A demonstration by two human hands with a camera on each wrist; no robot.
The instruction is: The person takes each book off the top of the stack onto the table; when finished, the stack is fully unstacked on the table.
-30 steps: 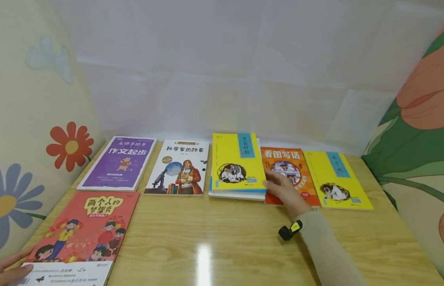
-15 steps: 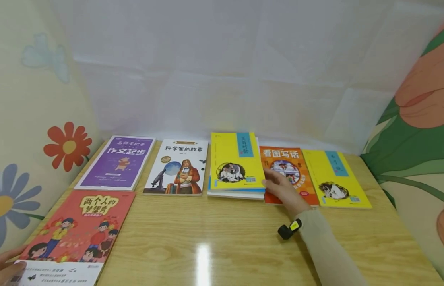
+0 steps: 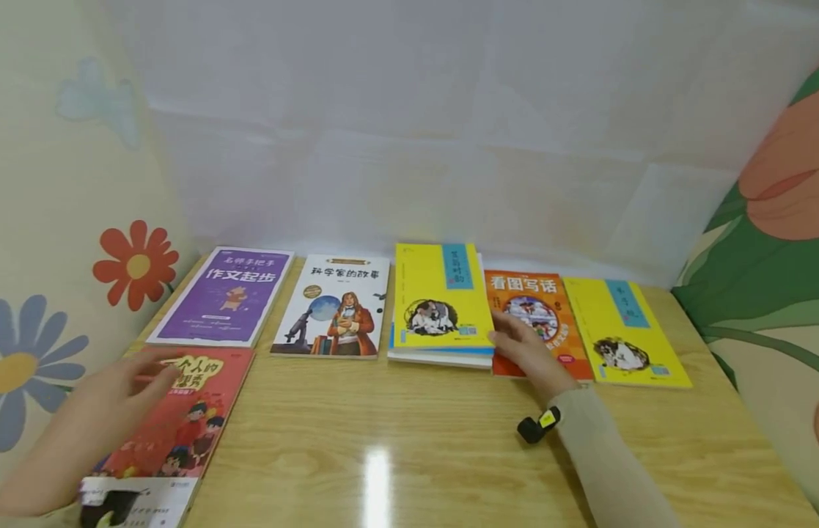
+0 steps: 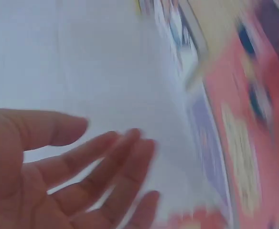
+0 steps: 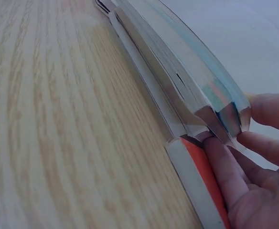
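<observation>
In the head view, my left hand (image 3: 115, 400) is above the red book (image 3: 214, 385), its fingers loosely extended. The left wrist view is blurred and shows that palm with nothing in it. My right hand (image 3: 531, 356) is at the lower right corner of a book stack topped by a yellow book (image 3: 425, 282). The right wrist view shows its thumb and fingers around the corner of the stack (image 5: 182, 71), one finger low beside the orange book (image 5: 204, 171). White and blue page edges show under the yellow cover; the lowest books are mostly hidden.
Along the back lie a purple book (image 3: 227, 301), a white book with a scientist picture (image 3: 330, 308), and, right of the stack, another yellow book (image 3: 620, 330). The wooden table (image 3: 317, 433) meets a white sheet (image 3: 416, 161) behind, with flower-printed walls either side.
My left hand has let go of the red book's lower left edge and risen up and rightward over its cover. The right hand keeps its place at the stack.
</observation>
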